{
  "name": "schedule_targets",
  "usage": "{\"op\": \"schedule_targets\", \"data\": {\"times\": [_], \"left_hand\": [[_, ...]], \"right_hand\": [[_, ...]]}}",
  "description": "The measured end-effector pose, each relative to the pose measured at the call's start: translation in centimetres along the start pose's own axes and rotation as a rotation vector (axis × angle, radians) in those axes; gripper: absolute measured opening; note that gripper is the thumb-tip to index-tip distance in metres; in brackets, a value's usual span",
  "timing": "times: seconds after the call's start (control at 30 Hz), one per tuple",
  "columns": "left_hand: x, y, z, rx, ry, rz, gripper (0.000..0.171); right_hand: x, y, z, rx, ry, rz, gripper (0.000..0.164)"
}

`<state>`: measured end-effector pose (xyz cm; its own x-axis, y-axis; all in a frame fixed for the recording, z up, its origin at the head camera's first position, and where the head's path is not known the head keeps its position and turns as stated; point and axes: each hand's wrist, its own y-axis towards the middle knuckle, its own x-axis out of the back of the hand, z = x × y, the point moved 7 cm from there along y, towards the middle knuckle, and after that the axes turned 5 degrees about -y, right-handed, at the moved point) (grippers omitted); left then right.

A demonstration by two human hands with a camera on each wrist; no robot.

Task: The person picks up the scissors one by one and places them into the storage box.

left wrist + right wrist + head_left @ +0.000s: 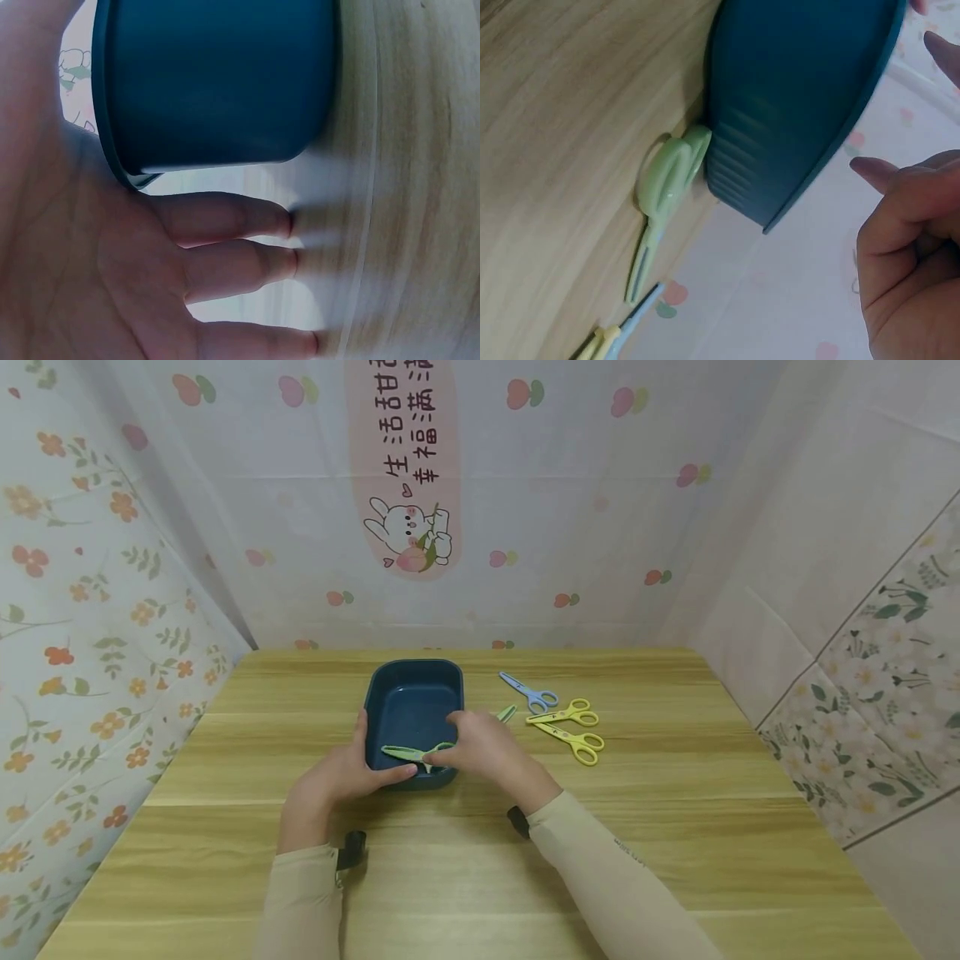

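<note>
From the head camera, I see the person's right hand [487, 745] pinching green scissors [405, 753] by the handle end, blades pointing left, over the near end of a dark blue box [414, 706]; whether they touch its floor, I can't tell. I'd call this step laying one pair in the box. The left hand [337, 777] braces the near left corner, its thumb [397, 774] stretched along the front, close to the blades. Rightward on the table [450, 877] lie another green pair [507, 713], partly hidden by the right hand, a blue pair [525, 690] and two yellow pairs [562, 717] overlapping at the blades.

From the left wrist, three fingers [240, 271] reach out straight and spread beside the box, so that hand seems to steady it rather than clutch it.

From the right wrist, the held scissors don't show. The other green pair does, its handles right by the box's outer wall.

To my eye, the next move calls for lowering the blades clear of that thumb, then loosening the pinch while the box is kept steady.
</note>
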<state>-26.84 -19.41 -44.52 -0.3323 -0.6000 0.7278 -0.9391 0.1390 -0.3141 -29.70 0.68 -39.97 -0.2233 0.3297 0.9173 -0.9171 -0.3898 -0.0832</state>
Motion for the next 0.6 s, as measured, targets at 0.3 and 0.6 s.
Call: {"op": "schedule_targets", "data": {"times": [0.3, 0.6], "left_hand": [[0.0, 0.1, 0.0, 0.015, -0.01, 0.013, 0.147], [0.1, -0.2, -0.3, 0.021, -0.008, 0.015, 0.146]], "right_hand": [[2.1, -0.7, -0.3, -0.009, 0.063, -0.051, 0.085], [5.1, -2.4, -1.3, -0.03, 0.274, -0.094, 0.095]]}}
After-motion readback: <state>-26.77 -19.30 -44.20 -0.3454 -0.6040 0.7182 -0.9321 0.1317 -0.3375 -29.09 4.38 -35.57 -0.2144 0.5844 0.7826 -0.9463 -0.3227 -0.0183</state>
